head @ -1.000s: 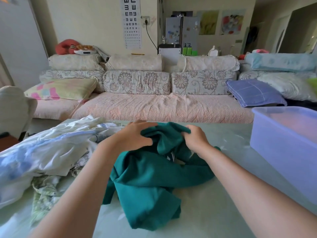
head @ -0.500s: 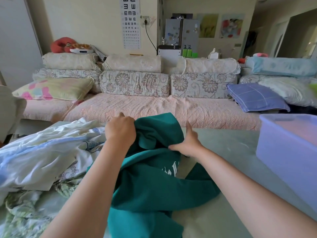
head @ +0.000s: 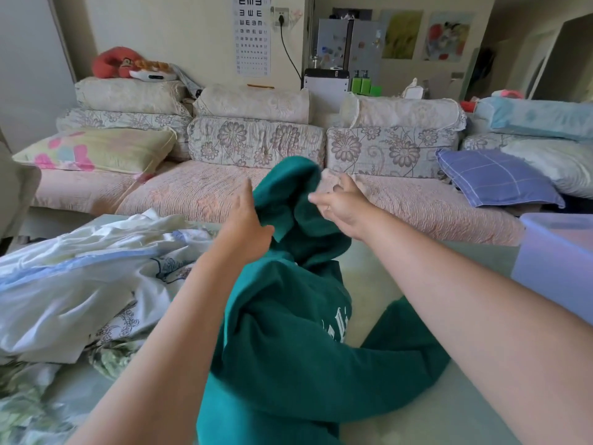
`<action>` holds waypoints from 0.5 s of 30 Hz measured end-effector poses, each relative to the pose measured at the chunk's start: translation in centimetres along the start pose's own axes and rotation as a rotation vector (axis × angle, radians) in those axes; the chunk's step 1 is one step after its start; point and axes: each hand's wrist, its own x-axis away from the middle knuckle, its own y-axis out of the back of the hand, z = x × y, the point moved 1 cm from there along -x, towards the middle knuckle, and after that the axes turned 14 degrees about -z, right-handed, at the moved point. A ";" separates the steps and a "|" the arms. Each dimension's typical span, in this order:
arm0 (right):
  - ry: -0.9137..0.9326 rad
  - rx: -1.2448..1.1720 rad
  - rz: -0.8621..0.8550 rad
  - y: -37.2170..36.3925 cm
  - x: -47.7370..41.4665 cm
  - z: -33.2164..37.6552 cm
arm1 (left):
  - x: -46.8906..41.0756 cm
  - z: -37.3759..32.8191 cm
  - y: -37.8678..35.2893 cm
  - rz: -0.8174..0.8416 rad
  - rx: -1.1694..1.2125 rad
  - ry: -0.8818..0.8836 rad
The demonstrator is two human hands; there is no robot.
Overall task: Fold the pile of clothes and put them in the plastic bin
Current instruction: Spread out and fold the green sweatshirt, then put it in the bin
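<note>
A teal green sweatshirt [head: 288, 348] with white lettering is raised off the pale green table [head: 417, 419], its lower part still draped on the surface. My left hand [head: 247, 220] grips its upper left edge between thumb and fingers. My right hand [head: 341, 203] pinches the upper right edge, fingers curled. The bunched top of the garment stands up between both hands. A pile of white, blue-trimmed and floral clothes [head: 80, 284] lies on the table's left side. The translucent lilac plastic bin [head: 558, 261] stands at the right edge, partly cut off.
A long sofa [head: 224, 194] with floral cushions runs behind the table. A blue checked pillow [head: 494, 178] lies near the bin's far side. A pale chair back [head: 16, 184] shows at the far left.
Both hands have lifted the top of the green sweatshirt higher above the table and moved slightly apart. More of the garment now hangs down from them.
</note>
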 end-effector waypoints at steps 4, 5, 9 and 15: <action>0.140 0.772 -0.075 2.2 0.5 -4.1 | 2.4 -1.4 -0.6 0.400 -0.203 -0.187; 0.108 0.864 -0.064 2.8 1.0 -5.6 | 3.5 -1.8 -0.7 0.542 -0.242 -0.187; -0.153 0.791 -0.014 4.5 4.8 -10.4 | 6.8 -1.0 -2.2 0.777 -0.550 -0.232; -0.048 0.580 0.165 5.6 10.8 -10.8 | 8.2 -0.6 -2.3 0.693 -0.523 -0.266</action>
